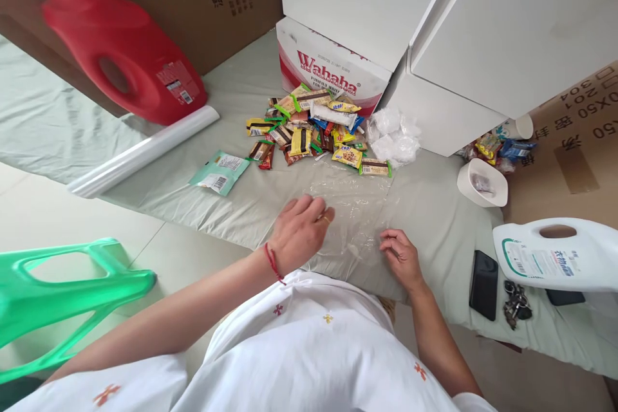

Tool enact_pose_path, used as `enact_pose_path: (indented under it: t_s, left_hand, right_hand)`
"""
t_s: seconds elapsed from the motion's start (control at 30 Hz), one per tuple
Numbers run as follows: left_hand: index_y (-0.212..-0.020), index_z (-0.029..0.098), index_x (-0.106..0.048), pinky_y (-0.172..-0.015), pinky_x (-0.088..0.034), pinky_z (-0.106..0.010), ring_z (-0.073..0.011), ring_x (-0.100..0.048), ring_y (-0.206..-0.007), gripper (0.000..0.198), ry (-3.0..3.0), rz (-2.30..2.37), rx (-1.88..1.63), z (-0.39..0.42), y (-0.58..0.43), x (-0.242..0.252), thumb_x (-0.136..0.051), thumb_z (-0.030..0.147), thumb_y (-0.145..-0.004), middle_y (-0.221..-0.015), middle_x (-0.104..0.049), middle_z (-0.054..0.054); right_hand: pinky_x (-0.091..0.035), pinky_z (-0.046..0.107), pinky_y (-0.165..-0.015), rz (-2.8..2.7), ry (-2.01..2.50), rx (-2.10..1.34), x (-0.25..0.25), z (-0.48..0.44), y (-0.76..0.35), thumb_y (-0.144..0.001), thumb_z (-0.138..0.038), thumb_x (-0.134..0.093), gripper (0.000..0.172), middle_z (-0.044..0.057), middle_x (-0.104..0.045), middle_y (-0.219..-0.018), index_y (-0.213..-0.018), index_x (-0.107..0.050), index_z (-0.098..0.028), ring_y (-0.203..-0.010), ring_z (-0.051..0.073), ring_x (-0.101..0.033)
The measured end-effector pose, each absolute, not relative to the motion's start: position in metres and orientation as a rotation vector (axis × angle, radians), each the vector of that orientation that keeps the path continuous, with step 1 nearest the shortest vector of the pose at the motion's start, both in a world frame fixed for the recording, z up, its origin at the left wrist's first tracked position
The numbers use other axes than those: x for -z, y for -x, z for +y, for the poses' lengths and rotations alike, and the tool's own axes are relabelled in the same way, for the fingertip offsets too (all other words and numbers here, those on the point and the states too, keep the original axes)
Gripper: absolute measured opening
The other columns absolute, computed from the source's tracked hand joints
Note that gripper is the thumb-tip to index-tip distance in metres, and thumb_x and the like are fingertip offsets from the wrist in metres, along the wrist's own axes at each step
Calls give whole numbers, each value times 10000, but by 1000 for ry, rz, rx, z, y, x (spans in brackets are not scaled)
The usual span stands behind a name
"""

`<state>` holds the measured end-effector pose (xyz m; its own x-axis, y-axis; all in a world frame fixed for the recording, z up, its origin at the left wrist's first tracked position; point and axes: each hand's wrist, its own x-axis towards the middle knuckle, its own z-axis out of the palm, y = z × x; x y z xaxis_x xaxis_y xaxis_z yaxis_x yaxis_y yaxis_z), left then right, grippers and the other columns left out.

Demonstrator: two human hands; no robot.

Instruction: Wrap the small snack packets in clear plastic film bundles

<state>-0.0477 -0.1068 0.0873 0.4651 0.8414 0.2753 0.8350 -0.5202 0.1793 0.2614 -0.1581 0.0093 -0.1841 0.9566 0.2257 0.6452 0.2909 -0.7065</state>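
Observation:
A thin sheet of clear plastic film (355, 222) lies crinkled on the pale green cloth in front of me. My left hand (302, 232), with a red cord at the wrist and a ring, is closed at the film's left side, fingers curled down and pinching it. At the right edge of the film, my right hand (400, 257) has its fingers bent together on the plastic; their tips are partly hidden. Just beyond the film is a pile of small wrapped snacks (302, 141). Beside the pile sits a bunch of crumpled clear plastic (393, 135).
A teal packet (221, 172), a long plastic roll (145, 154) and a red jug (130, 58) lie left. Behind stands a Wahaha carton (333, 67). On the right are a white bowl (483, 183), phone (483, 284), keys (516, 304) and white bottle (560, 254). A green stool (72, 283) stands lower left.

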Motion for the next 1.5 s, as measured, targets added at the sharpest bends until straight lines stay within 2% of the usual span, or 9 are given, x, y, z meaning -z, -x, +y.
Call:
enact_pose_path:
  t_s: [0.13,0.27,0.5,0.73,0.9,1.03,1.17,1.4,1.5]
  left_hand:
    - [-1211,183,-701,-1016,-442,-487,-298,-594,-1247,367,-2574,1386,-603,-89,17,-71,-428,374,-1058,-1310,-694,-146]
    - [-1504,111,-527,-1248,-202,-621,-358,-375,-1530,582,-2498,1491,-380,-86,16,-22,-389,456,-1056,-1636,-427,-220]
    - [-1648,159,-311,-1257,44,-694,-371,-223,-1605,832,-2557,1376,-178,-91,44,7,-397,674,-999,-1730,-206,-202]
    - [-1644,152,-323,-1222,68,-757,-426,-188,-1604,965,-2557,1396,-142,-95,44,6,-492,762,-914,-1727,-211,-212]
    - [-1603,144,-401,-1224,-61,-774,-405,-271,-1581,775,-2444,1464,-268,-96,42,2,-450,623,-995,-1697,-306,-213]
    - [-1389,170,-629,-1216,-217,-722,-382,-355,-1541,500,-2314,1646,-515,-76,41,-11,-404,457,-1048,-1568,-537,-177]
    - [-1230,217,-703,-1251,-173,-685,-340,-458,-1476,381,-2449,1527,-580,-54,44,-18,-394,368,-1068,-1414,-683,-111]
    - [-1549,245,-483,-1188,-8,-818,-412,-334,-1547,585,-2448,1529,-382,-58,56,5,-461,517,-1031,-1674,-386,-153]
    - [-1609,236,-409,-1189,19,-815,-422,-260,-1580,717,-2484,1494,-304,-64,57,8,-471,601,-995,-1702,-317,-167]
  right_hand:
    - [-594,405,-859,-1940,1443,-620,-17,-153,-255,-874,-127,-537,231,65,-700,-1089,-808,-699,-278,-1014,233,-690]
    - [-597,423,-852,-1930,1477,-627,-22,-154,-270,-860,-135,-536,229,75,-708,-1116,-805,-704,-282,-987,243,-698]
    - [-578,427,-860,-1820,1607,-666,-11,-162,-312,-854,-161,-519,219,61,-738,-1096,-781,-690,-277,-1007,246,-699]
    - [-548,461,-883,-1907,1692,-553,-21,-152,-316,-841,-151,-495,251,48,-764,-1052,-774,-705,-272,-986,259,-652]
    - [-540,487,-889,-1893,1577,-300,-57,-139,-273,-879,-107,-495,309,57,-753,-1007,-867,-739,-295,-979,273,-624]
    - [-555,466,-995,-2310,1095,-702,-51,-136,-189,-913,-82,-524,397,46,-752,-1187,-1115,-771,-318,-1138,259,-630]
    - [-414,460,-1233,-2608,849,-930,-24,-143,-127,-986,-233,-611,396,157,-614,-1485,-1367,-673,-144,-1446,272,-494]
    - [-530,334,-1080,-2531,558,-1521,-51,-114,-158,-1028,-343,-568,313,39,-746,-1299,-1279,-731,-255,-1200,190,-696]
    - [-545,403,-1045,-2289,1208,-1035,-63,-55,-191,-998,-250,-537,332,35,-749,-1262,-1268,-726,-288,-1172,226,-693]
